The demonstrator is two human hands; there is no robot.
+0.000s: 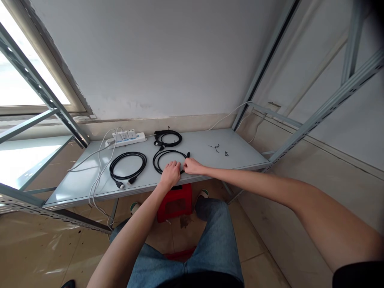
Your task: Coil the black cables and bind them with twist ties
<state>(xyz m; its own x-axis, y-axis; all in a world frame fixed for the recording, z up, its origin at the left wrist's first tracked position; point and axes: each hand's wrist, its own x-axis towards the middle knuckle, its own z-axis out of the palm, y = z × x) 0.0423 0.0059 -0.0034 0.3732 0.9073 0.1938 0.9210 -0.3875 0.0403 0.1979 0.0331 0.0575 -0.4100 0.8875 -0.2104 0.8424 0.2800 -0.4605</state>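
Observation:
A black cable point(171, 151) lies in a loose loop near the front edge of the grey shelf. My right hand point(192, 166) is closed on the right side of this loop, and a black connector end point(188, 155) shows just above its fingers. Over the loop's near side, my left hand point(171, 173) has its fingers curled down onto the cable, partly hiding it. The two hands are close together but apart. Another coiled black cable point(145, 162) with two plug ends lies to the left. A third, tighter black coil point(180, 139) sits behind the loop.
A white power strip point(132, 140) with plugged-in adapters and white cords stands at the back left. Thin black ties point(216, 147) lie scattered on the right of the shelf point(240, 154). Metal uprights frame both sides. A red stool point(188, 196) is below the edge.

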